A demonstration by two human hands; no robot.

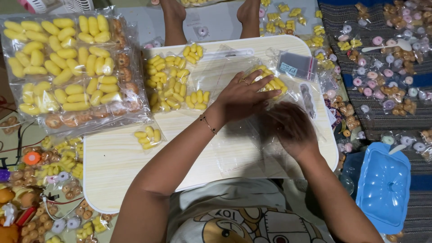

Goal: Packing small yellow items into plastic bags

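My left hand (245, 96) lies flat on a clear bag of small yellow pieces (272, 84) on the low wooden table (117, 166). A ring and a thin bracelet show on that hand and wrist. My right hand (292, 128) is blurred with motion, palm down over clear empty plastic bags (238, 150) just below the left hand. Whether it holds a bag I cannot tell. More small packets of yellow pieces (173, 83) lie in a heap on the table to the left of my hands, and one lone packet (147, 136) sits nearer the front.
A big clear bag of yellow and brown pieces (67, 67) overhangs the table's left end. A stack of small clear bags (297, 65) lies at the far right corner. Ring-shaped sweets in packets cover the striped mat (382, 85). A blue lid (382, 184) rests right. Another person's feet (173, 11) are beyond the table.
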